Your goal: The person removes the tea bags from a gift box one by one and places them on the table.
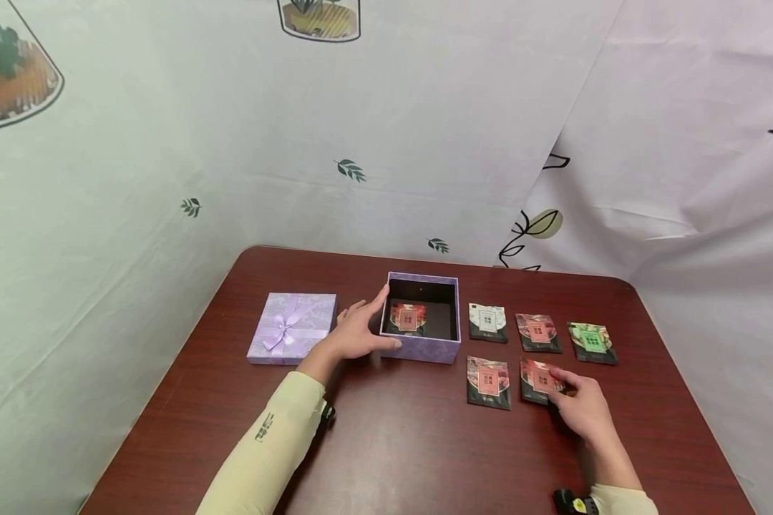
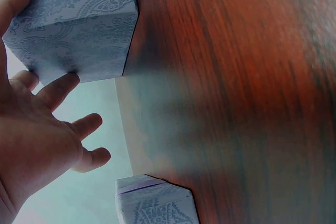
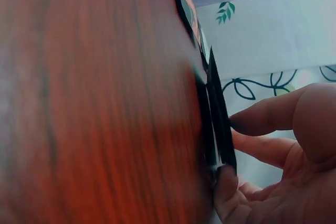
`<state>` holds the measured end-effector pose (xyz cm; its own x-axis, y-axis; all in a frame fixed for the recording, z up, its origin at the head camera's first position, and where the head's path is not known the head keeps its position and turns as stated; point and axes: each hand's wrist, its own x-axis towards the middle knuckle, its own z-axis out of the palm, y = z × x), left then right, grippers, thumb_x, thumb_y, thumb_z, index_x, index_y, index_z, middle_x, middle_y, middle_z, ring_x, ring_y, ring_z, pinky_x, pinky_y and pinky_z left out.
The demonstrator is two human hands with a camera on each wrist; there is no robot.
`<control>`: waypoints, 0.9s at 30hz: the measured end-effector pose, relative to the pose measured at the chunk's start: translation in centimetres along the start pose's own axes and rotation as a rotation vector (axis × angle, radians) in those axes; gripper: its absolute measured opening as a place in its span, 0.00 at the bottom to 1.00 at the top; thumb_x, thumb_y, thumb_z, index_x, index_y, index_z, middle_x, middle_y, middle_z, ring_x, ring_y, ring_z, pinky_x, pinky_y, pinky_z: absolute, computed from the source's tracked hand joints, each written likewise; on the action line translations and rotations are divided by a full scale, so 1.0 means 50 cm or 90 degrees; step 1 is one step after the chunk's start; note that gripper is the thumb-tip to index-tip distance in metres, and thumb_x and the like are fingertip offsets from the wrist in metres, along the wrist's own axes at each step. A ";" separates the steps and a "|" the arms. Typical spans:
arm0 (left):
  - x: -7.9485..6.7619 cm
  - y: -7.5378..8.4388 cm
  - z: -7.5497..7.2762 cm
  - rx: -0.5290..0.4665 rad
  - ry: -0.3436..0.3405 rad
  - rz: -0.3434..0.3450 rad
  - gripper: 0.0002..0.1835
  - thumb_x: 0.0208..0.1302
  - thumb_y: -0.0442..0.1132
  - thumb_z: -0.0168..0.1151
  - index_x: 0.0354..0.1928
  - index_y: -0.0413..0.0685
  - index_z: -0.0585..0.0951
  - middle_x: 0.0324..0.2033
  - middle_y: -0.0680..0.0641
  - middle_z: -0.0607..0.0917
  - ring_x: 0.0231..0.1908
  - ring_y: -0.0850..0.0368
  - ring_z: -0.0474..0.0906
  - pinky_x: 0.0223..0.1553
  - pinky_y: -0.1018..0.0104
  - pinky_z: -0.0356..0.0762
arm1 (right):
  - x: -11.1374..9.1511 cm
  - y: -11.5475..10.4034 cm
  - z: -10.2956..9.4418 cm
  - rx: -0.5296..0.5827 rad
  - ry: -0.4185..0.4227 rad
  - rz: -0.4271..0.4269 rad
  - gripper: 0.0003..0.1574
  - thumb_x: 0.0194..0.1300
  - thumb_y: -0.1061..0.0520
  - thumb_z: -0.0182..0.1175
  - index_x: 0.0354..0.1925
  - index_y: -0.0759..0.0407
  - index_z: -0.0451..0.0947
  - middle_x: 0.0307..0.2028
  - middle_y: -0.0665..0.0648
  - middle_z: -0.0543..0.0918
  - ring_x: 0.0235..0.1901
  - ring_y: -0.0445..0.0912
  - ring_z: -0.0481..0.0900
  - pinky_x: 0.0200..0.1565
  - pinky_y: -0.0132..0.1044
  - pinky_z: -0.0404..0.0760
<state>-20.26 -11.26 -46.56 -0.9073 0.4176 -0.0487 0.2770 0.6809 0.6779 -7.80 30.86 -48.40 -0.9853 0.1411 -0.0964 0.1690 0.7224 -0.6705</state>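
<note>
Box holds one packet (left hand flat against wall); right hand pinches table packet.

The table looks like dark red-brown wood veneer, smooth with a soft sheen. The open box and its lid at the left look like matt patterned lilac paper; the lid carries a satin ribbon bow. The sachets at the right look like glossy printed foil. Behind hangs thin, creased printed cloth.
</note>
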 end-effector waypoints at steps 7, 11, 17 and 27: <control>-0.001 0.002 -0.002 -0.008 -0.001 0.002 0.62 0.53 0.64 0.73 0.81 0.68 0.43 0.74 0.52 0.61 0.74 0.39 0.47 0.66 0.32 0.39 | -0.001 -0.003 0.001 -0.040 0.021 -0.045 0.26 0.63 0.67 0.64 0.59 0.76 0.76 0.51 0.77 0.78 0.44 0.61 0.78 0.44 0.54 0.76; -0.002 0.000 -0.001 -0.012 -0.003 -0.001 0.62 0.53 0.64 0.73 0.81 0.68 0.42 0.75 0.52 0.60 0.74 0.39 0.47 0.66 0.32 0.38 | 0.000 -0.005 -0.001 -0.047 0.018 -0.047 0.27 0.62 0.68 0.65 0.58 0.76 0.75 0.48 0.75 0.78 0.43 0.61 0.77 0.45 0.56 0.75; -0.001 0.000 -0.002 -0.006 -0.005 0.001 0.62 0.53 0.64 0.72 0.81 0.68 0.42 0.75 0.53 0.60 0.74 0.38 0.48 0.66 0.32 0.39 | 0.000 -0.014 -0.006 -0.059 0.021 -0.049 0.25 0.63 0.65 0.65 0.57 0.73 0.77 0.41 0.67 0.80 0.38 0.56 0.75 0.40 0.50 0.73; -0.002 0.002 -0.002 -0.003 -0.001 0.002 0.62 0.53 0.64 0.73 0.81 0.66 0.43 0.74 0.53 0.61 0.73 0.37 0.48 0.66 0.32 0.39 | 0.008 -0.057 -0.019 -0.063 0.024 -0.032 0.29 0.64 0.61 0.65 0.61 0.70 0.74 0.47 0.72 0.73 0.47 0.62 0.67 0.40 0.53 0.69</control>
<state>-20.19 -11.29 -46.43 -0.9060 0.4205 -0.0477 0.2780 0.6764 0.6821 -8.63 29.50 -45.85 -0.9912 0.1275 -0.0352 0.1232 0.7925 -0.5973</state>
